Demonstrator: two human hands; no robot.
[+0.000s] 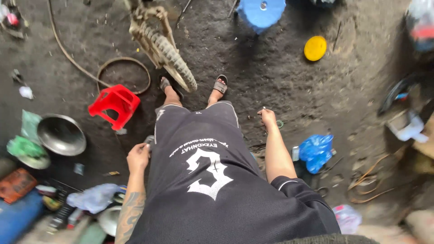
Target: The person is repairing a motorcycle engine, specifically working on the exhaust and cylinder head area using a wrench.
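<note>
Right hand (267, 116) pinches a small, light, rigid metal piece (264, 109) at its tip; left hand (138, 156), loosely curled, grips a blurred dark object (149, 140).

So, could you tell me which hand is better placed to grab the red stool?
Left, likely: the left hand hangs on the side of the red stool; the right hand is across the body.

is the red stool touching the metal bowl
Apart. The head view shows bare dark floor between the red stool and the metal bowl lower left of it.
</note>
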